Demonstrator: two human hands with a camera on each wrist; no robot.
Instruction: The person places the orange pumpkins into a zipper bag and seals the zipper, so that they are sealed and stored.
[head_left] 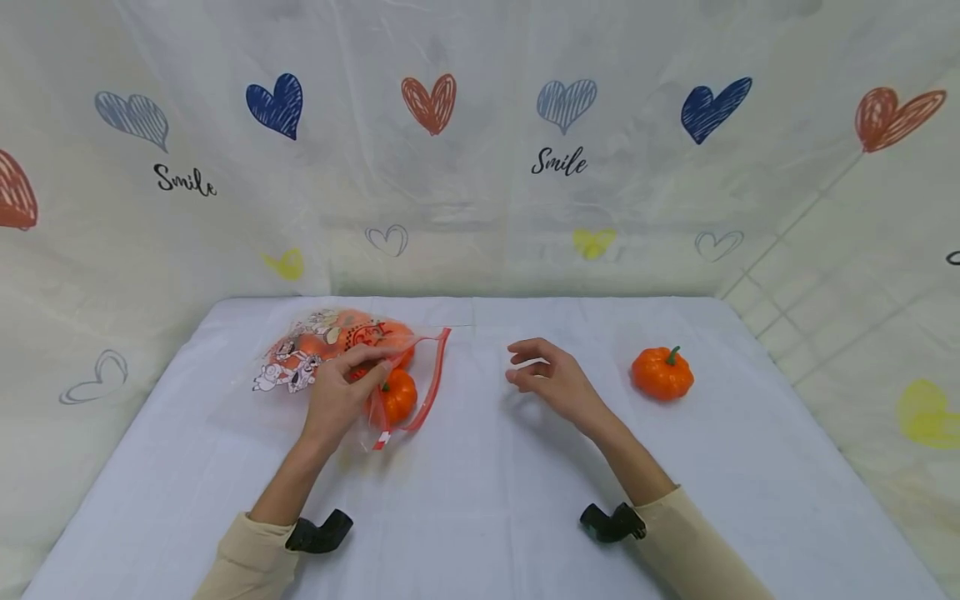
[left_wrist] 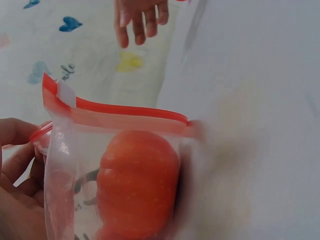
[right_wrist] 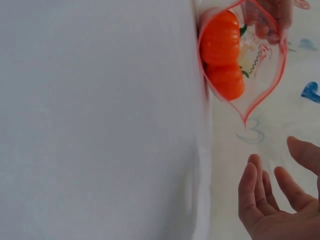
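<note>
My left hand (head_left: 341, 400) pinches the upper edge of a clear zip bag (left_wrist: 60, 165) with a red closure strip (left_wrist: 135, 111). The bag lies on the left of the table, its mouth spread toward the right. Orange toy pumpkins with green stems are inside; one pumpkin (head_left: 398, 397) sits right at the mouth, and two show through the opening in the right wrist view. A white slider (left_wrist: 66, 93) is at one end of the strip. My right hand (head_left: 555, 379) hovers right of the bag, fingers loosely bent and holding nothing.
Another orange pumpkin (head_left: 663, 373) rests on the right side of the white-covered table (head_left: 480, 517), beyond my right hand. A pale curtain (head_left: 480, 192) printed with hearts and "Smile" hangs behind the table's far edge and along the sides.
</note>
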